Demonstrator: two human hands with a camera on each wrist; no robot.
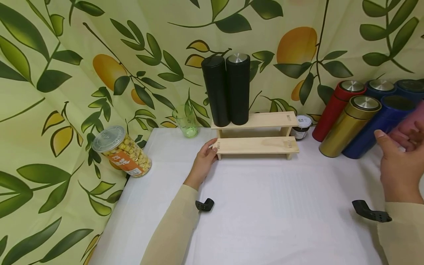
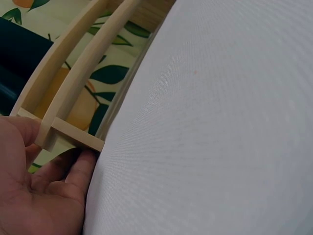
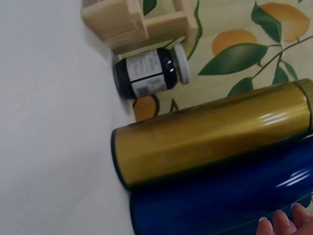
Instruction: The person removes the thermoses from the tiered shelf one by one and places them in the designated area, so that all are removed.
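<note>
Leafy backdrop [image 1: 149, 11]: hanging behind the white table [image 1: 251, 209]
Left hand [image 1: 202, 162]: pinching the end of the wooden rack [image 1: 253, 145], its long axis running rightward from those fingers
Right hand [image 1: 401, 167]: reaching with fingers loosely parted, contact impossible to tell
Blue bottle [image 1: 379, 125]: standing upright just left of the right fingers, nearer that hand, gleaming deep blue
Rack: showing two pale tiers

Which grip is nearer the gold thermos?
Right. Right grip is just right of the gold thermos; left grip is far to its left, holding the two-tier wooden stand.
</note>
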